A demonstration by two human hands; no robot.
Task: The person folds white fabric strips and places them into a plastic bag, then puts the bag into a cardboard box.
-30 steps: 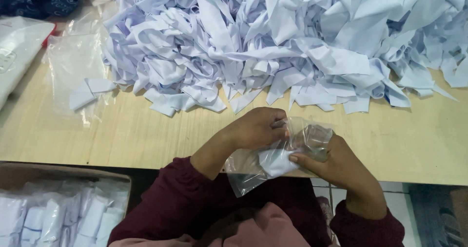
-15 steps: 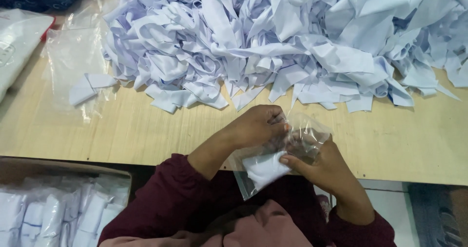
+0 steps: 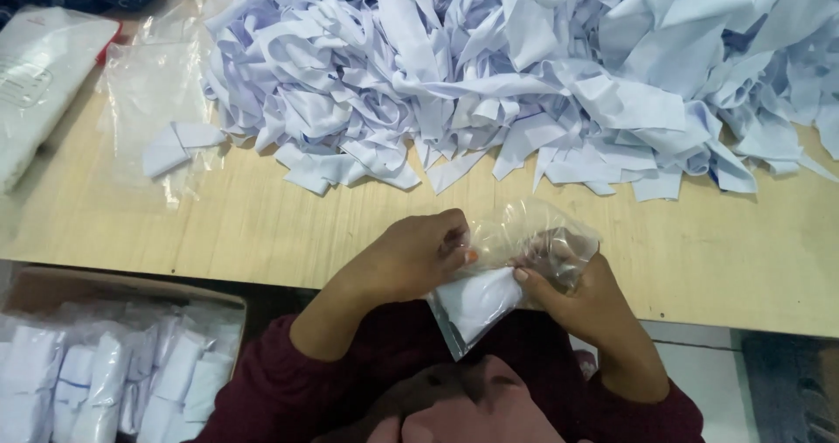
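Both my hands hold a clear plastic bag (image 3: 516,233) at the near edge of the wooden table (image 3: 262,224). A folded white cloth piece (image 3: 476,301) sits in the bag's lower end. My left hand (image 3: 411,255) pinches the bag's left side near its mouth. My right hand (image 3: 581,299) grips the bag from the right, thumb on the cloth through the plastic. A large heap of white cloth pieces (image 3: 524,67) covers the far half of the table.
A cardboard box (image 3: 114,364) of bagged white pieces stands low at the left. Clear bags (image 3: 153,102) with one white piece (image 3: 179,141) lie on the table's left. A white packet (image 3: 44,76) lies at the far left.
The cloth piece has gone deeper into the bag, and the bag with both hands has dropped slightly toward me. The heap has not changed.
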